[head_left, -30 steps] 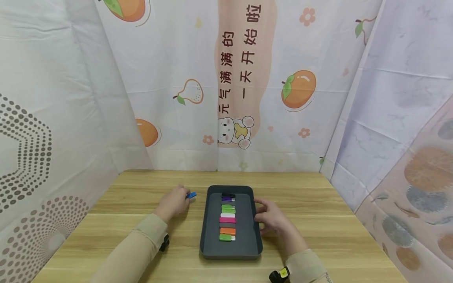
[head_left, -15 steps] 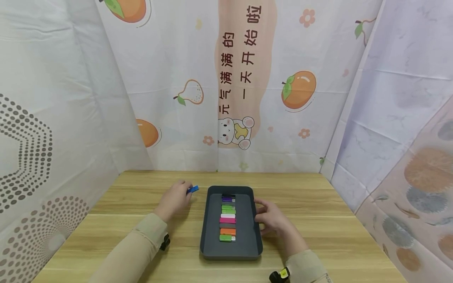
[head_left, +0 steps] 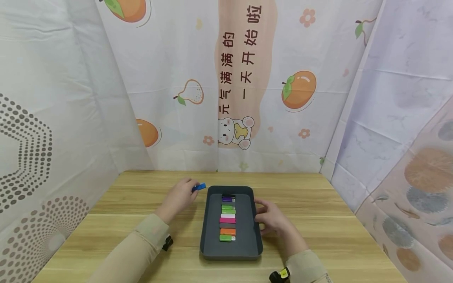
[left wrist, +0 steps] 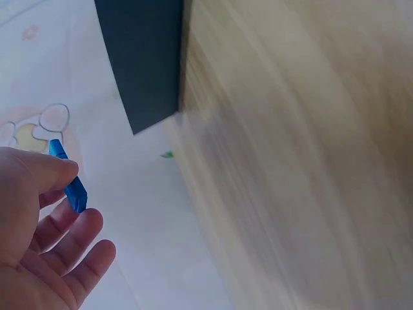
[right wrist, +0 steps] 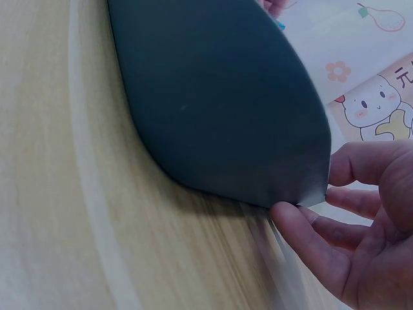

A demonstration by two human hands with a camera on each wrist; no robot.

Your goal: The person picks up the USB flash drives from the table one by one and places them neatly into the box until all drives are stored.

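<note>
A blue USB flash drive (head_left: 199, 187) is pinched between the thumb and fingers of my left hand (head_left: 179, 196), raised just left of the tray's far end. The left wrist view shows the flash drive (left wrist: 68, 175) under the thumb, with the other fingers loosely bent. My right hand (head_left: 272, 218) holds the right wall of the dark grey tray (head_left: 214, 251), its thumb low and a finger at the rim. Inside the tray, a column of several flash drives includes purple (head_left: 228, 199), white (head_left: 228, 215), pink (head_left: 228, 220), orange (head_left: 228, 232) and green (head_left: 225, 238) ones.
The tray stands on a wood-grain table (head_left: 301, 188). Printed cloth (head_left: 170, 118) hangs behind the table, and more cloth (head_left: 400, 129) hangs along the sides. Black wrist cameras (head_left: 279, 275) sit at both cuffs.
My left hand has lifted the blue flash drive and moved it right, toward the tray's far-left corner. My right hand and the tray have stayed in place.
</note>
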